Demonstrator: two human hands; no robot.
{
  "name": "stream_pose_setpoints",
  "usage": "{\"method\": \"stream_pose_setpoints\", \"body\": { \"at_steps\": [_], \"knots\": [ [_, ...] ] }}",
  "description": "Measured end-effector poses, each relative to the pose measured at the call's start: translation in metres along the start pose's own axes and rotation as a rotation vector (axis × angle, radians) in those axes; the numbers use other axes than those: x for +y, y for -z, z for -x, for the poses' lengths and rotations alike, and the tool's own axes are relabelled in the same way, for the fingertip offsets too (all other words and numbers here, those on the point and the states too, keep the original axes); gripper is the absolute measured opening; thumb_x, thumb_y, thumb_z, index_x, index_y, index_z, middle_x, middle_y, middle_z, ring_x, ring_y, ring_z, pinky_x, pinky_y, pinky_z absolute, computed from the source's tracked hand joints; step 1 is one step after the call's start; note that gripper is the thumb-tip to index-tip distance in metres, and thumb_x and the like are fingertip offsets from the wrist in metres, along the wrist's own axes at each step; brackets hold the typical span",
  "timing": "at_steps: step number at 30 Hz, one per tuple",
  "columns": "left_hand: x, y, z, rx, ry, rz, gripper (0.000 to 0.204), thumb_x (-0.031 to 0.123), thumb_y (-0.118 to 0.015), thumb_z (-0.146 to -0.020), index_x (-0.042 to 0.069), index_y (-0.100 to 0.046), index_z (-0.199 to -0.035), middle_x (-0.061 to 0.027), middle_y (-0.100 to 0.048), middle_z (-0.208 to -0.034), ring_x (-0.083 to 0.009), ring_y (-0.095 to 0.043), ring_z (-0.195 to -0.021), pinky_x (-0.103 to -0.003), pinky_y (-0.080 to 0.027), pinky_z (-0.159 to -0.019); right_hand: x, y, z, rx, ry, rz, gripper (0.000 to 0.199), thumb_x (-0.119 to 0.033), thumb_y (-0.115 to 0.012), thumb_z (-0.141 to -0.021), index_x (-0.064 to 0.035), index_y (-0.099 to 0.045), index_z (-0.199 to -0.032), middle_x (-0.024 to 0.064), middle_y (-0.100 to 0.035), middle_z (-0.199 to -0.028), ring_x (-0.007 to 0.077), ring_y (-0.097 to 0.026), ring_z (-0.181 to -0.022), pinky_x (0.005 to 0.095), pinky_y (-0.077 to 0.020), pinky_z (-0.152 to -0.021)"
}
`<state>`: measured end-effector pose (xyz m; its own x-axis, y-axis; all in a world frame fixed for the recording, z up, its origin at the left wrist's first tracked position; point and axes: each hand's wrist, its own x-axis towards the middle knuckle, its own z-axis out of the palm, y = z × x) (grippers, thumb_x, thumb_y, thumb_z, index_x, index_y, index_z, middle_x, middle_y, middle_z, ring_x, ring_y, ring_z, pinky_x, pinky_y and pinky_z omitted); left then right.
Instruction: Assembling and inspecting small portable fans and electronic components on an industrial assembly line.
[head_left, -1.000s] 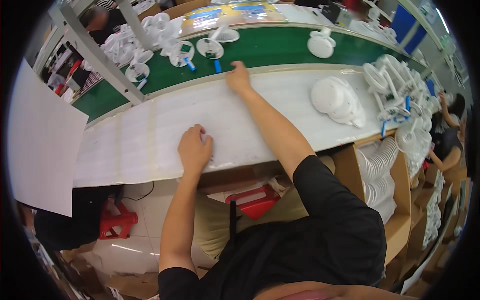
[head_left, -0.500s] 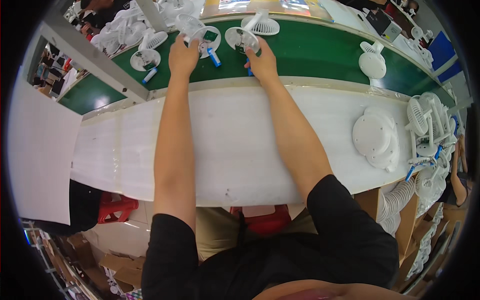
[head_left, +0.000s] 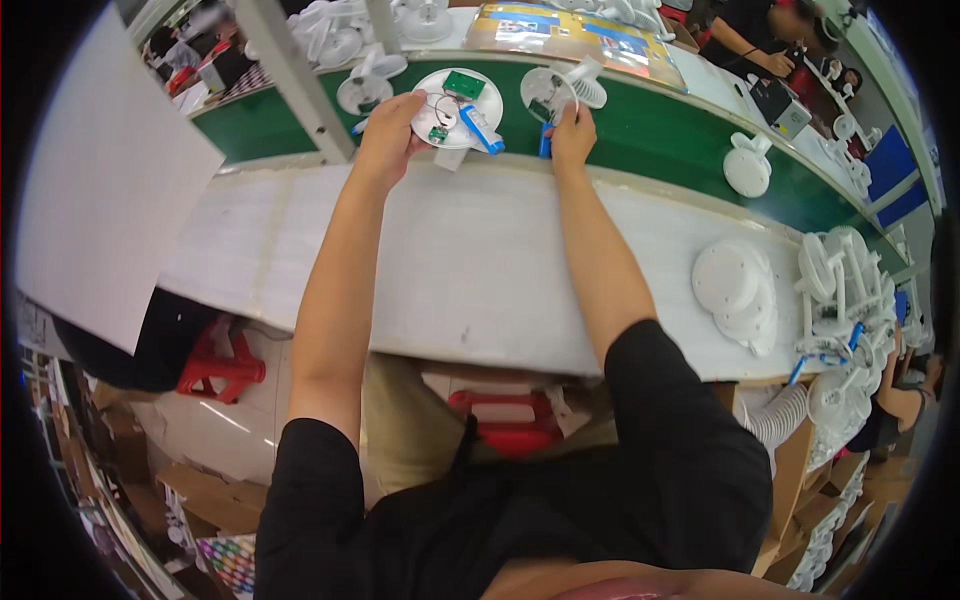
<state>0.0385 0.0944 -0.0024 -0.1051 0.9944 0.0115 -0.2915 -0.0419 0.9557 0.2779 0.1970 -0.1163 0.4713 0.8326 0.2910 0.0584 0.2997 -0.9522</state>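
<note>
My left hand (head_left: 390,135) grips a small white fan by the rim of its round base (head_left: 456,112), tilted so its open underside faces me. Inside sit a green circuit board (head_left: 463,84), a smaller board and thin wires. A blue cylindrical battery (head_left: 481,130) hangs over its edge. My right hand (head_left: 573,138) has its fingers closed at the rim of a second open fan base (head_left: 541,90), which rests on the green belt (head_left: 650,135). A blue battery (head_left: 546,142) shows beside those fingers, and that fan's white grille (head_left: 590,92) lies behind.
Another opened fan (head_left: 366,92) lies left on the belt, and a closed one (head_left: 747,168) to the right. White round covers (head_left: 730,285) are stacked on the padded bench (head_left: 470,260). Several fans (head_left: 835,270) crowd the right end. A metal post (head_left: 290,75) rises at left.
My left hand has raised its fan off the belt and turned the base's inside toward me. My right hand stays at the second fan. The whole view has shifted.
</note>
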Motion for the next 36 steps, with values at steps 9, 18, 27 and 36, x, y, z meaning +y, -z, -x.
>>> {"method": "stream_pose_setpoints", "body": {
  "at_steps": [9,18,27,36],
  "knots": [
    [0.012,0.055,0.270,0.125,-0.043,0.400,0.021,0.015,-0.051,-0.098,0.000,-0.063,-0.092,-0.0019,-0.058,-0.076,-0.0053,-0.048,-0.062,-0.020,-0.040,-0.054,-0.077,0.121,0.012,-0.259,-0.083,-0.256,0.013,-0.009,-0.052,-0.094,-0.0003,-0.057,-0.102,0.0096,-0.063,-0.080,0.0164,-0.061,-0.057,0.0242,-0.0508,-0.053],
    [-0.145,0.097,0.435,0.288,0.306,0.322,0.022,0.017,-0.049,-0.100,0.001,-0.063,-0.093,0.0002,-0.057,-0.076,-0.0046,-0.046,-0.062,-0.020,-0.039,-0.056,-0.236,0.334,0.245,-0.597,-0.264,-0.105,0.028,-0.013,-0.049,-0.096,0.0002,-0.056,-0.120,0.0118,-0.066,-0.100,0.0087,-0.059,-0.067,0.0155,-0.0430,-0.052],
    [-0.173,0.113,0.431,0.253,0.254,0.374,0.028,0.019,-0.049,-0.101,-0.003,-0.063,-0.112,-0.0028,-0.062,-0.087,-0.0059,-0.051,-0.072,-0.020,-0.043,-0.064,-0.141,0.253,0.360,-0.806,-0.614,0.260,0.025,-0.013,-0.052,-0.099,0.0031,-0.054,-0.118,0.0162,-0.065,-0.097,0.0175,-0.061,-0.061,0.0246,-0.0522,-0.056],
    [-0.147,0.130,0.445,0.244,0.259,0.281,0.027,0.019,-0.049,-0.102,-0.002,-0.063,-0.109,-0.0016,-0.061,-0.085,-0.0052,-0.049,-0.072,-0.020,-0.042,-0.063,0.052,0.098,0.262,-0.925,-0.206,0.525,0.031,-0.020,-0.051,-0.100,0.0048,-0.053,-0.119,0.0148,-0.065,-0.095,0.0200,-0.067,-0.069,0.0257,-0.0542,-0.058]
  ]
}}
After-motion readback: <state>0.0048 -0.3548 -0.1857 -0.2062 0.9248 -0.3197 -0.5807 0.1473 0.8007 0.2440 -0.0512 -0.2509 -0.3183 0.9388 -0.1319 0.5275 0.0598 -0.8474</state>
